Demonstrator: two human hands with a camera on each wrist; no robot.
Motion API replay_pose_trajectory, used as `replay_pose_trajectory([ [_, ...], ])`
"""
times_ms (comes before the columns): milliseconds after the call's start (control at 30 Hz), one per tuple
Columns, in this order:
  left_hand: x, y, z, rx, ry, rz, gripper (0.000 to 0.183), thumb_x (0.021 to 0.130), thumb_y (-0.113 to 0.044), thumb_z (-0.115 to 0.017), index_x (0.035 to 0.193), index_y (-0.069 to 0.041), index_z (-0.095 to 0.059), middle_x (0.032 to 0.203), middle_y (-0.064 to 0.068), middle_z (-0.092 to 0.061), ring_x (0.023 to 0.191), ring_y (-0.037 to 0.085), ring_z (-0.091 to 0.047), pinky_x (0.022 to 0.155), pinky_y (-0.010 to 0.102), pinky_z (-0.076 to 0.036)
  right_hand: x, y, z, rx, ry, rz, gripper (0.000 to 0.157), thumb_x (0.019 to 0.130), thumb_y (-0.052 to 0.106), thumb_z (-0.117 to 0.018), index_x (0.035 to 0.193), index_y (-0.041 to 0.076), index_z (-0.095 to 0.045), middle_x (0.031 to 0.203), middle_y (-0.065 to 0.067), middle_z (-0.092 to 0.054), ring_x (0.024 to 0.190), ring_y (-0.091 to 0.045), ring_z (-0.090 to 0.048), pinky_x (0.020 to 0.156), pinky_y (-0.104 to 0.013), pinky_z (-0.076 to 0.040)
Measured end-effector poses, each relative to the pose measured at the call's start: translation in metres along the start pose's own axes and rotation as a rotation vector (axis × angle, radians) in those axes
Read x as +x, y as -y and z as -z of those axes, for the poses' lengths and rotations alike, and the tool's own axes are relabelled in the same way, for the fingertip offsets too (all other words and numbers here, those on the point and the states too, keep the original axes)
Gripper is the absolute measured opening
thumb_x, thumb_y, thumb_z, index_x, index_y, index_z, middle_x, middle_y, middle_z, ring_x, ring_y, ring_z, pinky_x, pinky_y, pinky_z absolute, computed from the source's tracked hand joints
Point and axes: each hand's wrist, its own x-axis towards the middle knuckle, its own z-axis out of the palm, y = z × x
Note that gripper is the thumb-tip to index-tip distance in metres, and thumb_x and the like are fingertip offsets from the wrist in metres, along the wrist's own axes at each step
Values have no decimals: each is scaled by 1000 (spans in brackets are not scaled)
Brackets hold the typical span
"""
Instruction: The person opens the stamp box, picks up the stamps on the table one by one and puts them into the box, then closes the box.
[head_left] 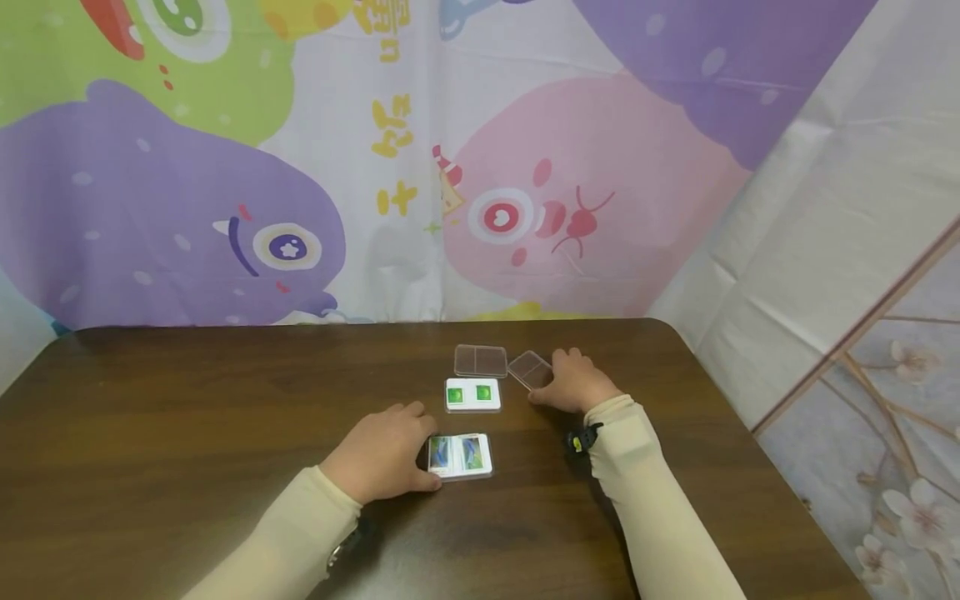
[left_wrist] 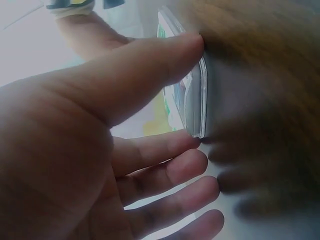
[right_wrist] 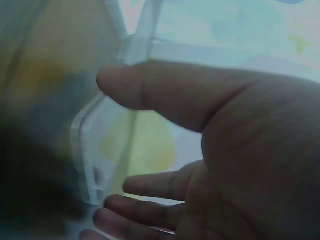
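My left hand [head_left: 387, 454] grips the left end of a clear plastic card case [head_left: 489, 467], with the thumb at its near side and the index finger at its far side. Two blue-and-green pictures show on the white cards [head_left: 454, 467] inside. In the left wrist view the case's edge [left_wrist: 202, 100] runs between thumb and index fingertip. Farther off, my right hand [head_left: 576, 383] holds a clear plastic lid [head_left: 527, 368], turned at an angle, by its right end. The right wrist view shows the lid's edge [right_wrist: 82, 150] between thumb and fingers, partly blurred.
Between the hands lies a second case with white cards [head_left: 471, 394] bearing green squares. Behind it is another clear plastic lid [head_left: 481, 361], close beside the angled one. The brown table [head_left: 225, 400] ends at a cartoon-printed curtain [head_left: 405, 267]; a pale fabric panel [head_left: 810, 292] borders the right.
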Motion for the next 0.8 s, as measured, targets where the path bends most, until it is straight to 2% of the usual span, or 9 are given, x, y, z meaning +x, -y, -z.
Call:
replay_pose_trajectory([
  [200,0,-1,1,-5,2,10,55,73,-40,-93,108,-3,-72,101,8,-63,93,28,-63,81,48,-55,6,-2,-9,-21,-32,-53,64,91,35,-77,131,-10,-56,116,-23,-54,101,-36,-56,83,-51,-54],
  [500,1,-2,-1,-22,3,16,54,73,-39,-93,107,-3,-72,100,8,-62,92,27,-60,79,47,-55,6,-8,-7,60,-27,-47,56,85,29,-84,122,-4,-59,112,-20,-56,98,-32,-58,82,-48,-53],
  [667,1,-1,-1,-24,7,17,54,73,-38,-93,107,-3,-72,100,8,-62,92,27,-60,79,47,-55,5,-8,-5,56,-49,-54,59,81,30,-87,121,-4,-58,111,-20,-57,99,-34,-58,81,-49,-53],
  [800,1,-1,-1,-26,7,18,54,73,-38,-93,107,-3,-72,100,8,-62,91,27,-60,79,47,-55,5,-8,-5,53,-37,-51,56,82,29,-86,119,-4,-60,110,-19,-59,97,-32,-60,80,-47,-53],
])
